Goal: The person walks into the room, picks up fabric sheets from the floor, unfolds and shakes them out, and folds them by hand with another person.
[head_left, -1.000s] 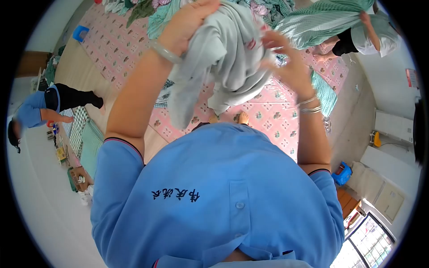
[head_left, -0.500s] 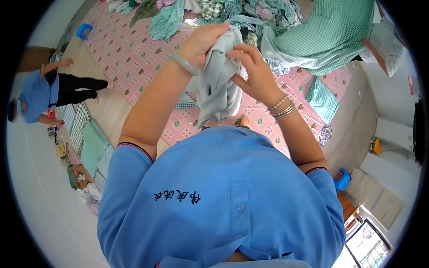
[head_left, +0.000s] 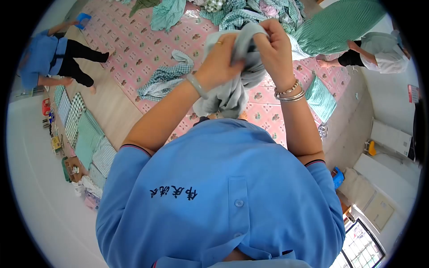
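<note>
A bunched grey cloth (head_left: 225, 96) hangs in front of my chest, gathered in loose folds over the pink patterned floor sheet. My left hand (head_left: 219, 64), with a pale bangle at the wrist, is wrapped over its upper left part; the fingertips are blurred. My right hand (head_left: 275, 51), wearing several bracelets, pinches a raised loop of the same cloth at the upper right. Folds hide some fingers of both hands. A green-and-white checked cloth (head_left: 167, 76) lies on the floor left of my left wrist.
A pink patterned sheet (head_left: 134, 58) covers the floor, with a heap of green and checked fabrics (head_left: 241, 15) beyond. One person (head_left: 42, 60) stands at left; another (head_left: 380, 51) at right near a big green cloth (head_left: 339, 27). Folded cloths (head_left: 89, 138) lie along the left wall.
My right hand has risen, lifting a loop of the grey cloth. My left hand has shifted down and right over it. The person at right has moved apart from the big green cloth.
</note>
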Demonstrator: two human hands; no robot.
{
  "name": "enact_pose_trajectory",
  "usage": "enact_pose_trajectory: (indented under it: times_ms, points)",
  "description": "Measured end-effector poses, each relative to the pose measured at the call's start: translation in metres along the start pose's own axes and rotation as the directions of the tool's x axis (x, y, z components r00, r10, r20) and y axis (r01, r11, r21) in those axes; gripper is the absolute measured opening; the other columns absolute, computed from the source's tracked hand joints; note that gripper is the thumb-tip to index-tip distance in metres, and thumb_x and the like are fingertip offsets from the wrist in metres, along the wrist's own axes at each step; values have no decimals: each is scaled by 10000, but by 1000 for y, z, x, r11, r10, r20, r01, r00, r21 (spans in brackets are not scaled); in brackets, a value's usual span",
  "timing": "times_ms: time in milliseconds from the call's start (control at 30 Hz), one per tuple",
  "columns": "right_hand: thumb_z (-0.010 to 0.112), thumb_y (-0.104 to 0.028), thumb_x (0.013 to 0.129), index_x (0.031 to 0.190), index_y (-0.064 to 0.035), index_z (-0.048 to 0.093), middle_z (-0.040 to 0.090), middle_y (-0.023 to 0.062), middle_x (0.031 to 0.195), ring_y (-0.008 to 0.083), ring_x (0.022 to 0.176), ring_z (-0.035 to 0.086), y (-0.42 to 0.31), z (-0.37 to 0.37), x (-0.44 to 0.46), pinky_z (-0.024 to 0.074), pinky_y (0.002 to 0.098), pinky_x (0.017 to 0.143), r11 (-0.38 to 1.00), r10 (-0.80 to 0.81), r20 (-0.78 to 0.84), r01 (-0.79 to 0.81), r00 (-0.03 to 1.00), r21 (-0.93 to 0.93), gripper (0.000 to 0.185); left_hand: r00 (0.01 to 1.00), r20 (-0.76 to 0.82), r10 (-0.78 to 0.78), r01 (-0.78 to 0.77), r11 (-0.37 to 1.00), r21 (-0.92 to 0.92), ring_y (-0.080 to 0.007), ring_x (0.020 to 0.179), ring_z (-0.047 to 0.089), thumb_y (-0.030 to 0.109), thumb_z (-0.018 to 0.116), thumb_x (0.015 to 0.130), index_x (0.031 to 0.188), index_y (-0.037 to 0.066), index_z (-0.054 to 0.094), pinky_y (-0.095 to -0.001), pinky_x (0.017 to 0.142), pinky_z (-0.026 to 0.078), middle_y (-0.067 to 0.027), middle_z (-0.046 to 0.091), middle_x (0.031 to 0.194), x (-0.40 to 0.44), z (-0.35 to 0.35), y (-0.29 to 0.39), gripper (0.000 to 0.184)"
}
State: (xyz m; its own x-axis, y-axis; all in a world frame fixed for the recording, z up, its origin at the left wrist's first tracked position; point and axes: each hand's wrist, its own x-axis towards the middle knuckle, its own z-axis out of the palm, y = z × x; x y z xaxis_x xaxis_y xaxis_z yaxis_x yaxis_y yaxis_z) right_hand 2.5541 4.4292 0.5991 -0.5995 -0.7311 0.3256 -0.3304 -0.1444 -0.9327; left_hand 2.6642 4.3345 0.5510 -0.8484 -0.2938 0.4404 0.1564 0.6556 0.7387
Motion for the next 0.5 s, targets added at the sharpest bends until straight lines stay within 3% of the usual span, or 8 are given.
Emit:
enact_pose_trajectory:
  times_ms: [67,133,167,267,400,467,500]
  points:
    - [530,-62,730,769,-12,479,466,-25,663,21,598,406,-10,-6,-1,348,166,509,998,55,53,-54,997,-25,82,985,-175,4,23,988,153,-346,946,455,93,597,626,1066,61,418,-372,788,394,-159,482,1013,-5,3,-33,476]
    - [542,-43,718,756,-11,482,466,-33,659,18,596,414,-17,-16,-1,349,162,513,999,25,92,-22,995,-38,78,981,-190,-35,80,969,234,-337,930,462,62,573,623,1036,74,432,-376,762,403,-147,485,1008,-10,-4,-66,436]
    - [549,-20,712,745,-12,488,467,-44,654,12,599,421,-21,-22,-1,347,160,516,999,11,53,-13,999,43,70,975,-209,-69,135,938,320,-328,914,470,32,548,619,1006,88,446,-379,736,413,-136,488,1003,-11,-11,-79,403]
    - [561,-15,730,752,-23,514,505,-45,673,1,595,426,-29,-52,-5,333,143,512,998,46,-79,-43,996,36,52,942,-308,-132,239,909,341,-294,924,481,17,559,642,1027,104,455,-359,734,419,-93,505,993,-16,-37,-99,408]
    - [569,-16,743,773,-23,535,555,0,712,28,626,482,-36,-102,-7,359,140,553,1000,17,-240,-15,971,11,45,948,-290,-130,240,890,386,-290,892,503,20,567,657,1006,97,469,-331,716,426,-98,523,960,-24,-70,-71,370]
    - [569,-16,745,785,-18,536,558,13,729,41,642,493,-35,-124,-7,372,149,570,999,2,-314,10,949,34,52,942,-186,-279,325,894,309,-297,826,533,110,582,659,964,82,485,-340,707,430,-105,564,884,-35,-83,-81,321]
    - [570,-17,748,797,-14,537,560,25,747,54,659,504,-34,-135,-7,385,158,587,998,-12,-387,36,922,55,59,943,-186,-277,324,894,309,-297,826,533,110,582,659,964,82,485,-340,707,430,-105,564,884,-40,-90,-88,321]
